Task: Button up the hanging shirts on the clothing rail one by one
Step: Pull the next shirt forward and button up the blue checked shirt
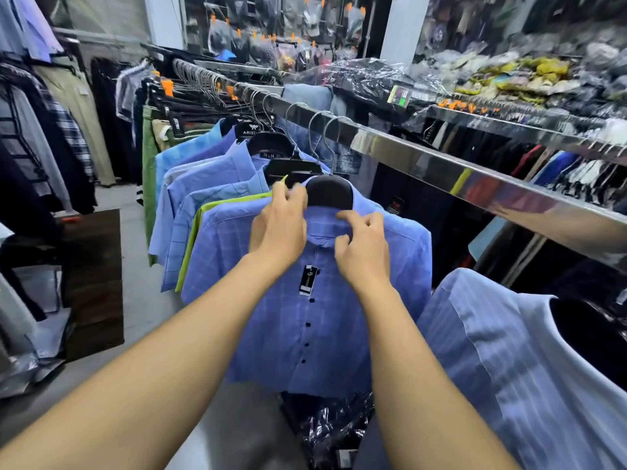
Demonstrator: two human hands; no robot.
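Collar (pixel 322 228) of blue shirt (pixel 305 327) — fingers (pixel 344 217) grip both sides.

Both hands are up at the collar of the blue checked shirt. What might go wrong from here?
1. The left hand and right hand pinch the collar of the blue checked shirt; a hard tug may slip it off the black hanger or unhook that from the rail.
2. The hang tag dangles over the placket and might get caught in a buttonhole.

Left hand (pixel 278 228) and right hand (pixel 363 247) cover the collar (pixel 325 223) ends of the checked shirt (pixel 305 334); the striped shirt (pixel 502 361) is cropped.
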